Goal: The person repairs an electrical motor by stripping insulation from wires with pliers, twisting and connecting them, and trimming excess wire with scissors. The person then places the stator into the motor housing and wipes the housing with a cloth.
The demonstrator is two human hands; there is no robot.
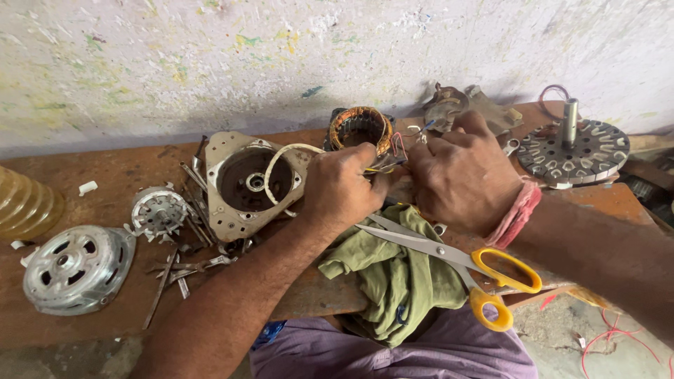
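Two hands are being worked at centre frame: thin wire leads (393, 158) are being pinched by the left hand (342, 184), below the wound stator (359, 128); the right hand (460, 172) fingers are curled there, grip hidden. Leads risk being snapped by overpulling; open scissors (449, 261) at lower right risk being knocked.

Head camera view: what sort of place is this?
Probably a small motor repair workshop. The stator with copper windings, motor housing, rotor disc and loose bolts lie on a worn wooden bench.

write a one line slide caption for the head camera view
Both hands, left hand and right hand, work wires at a copper-wound stator above yellow-handled scissors.
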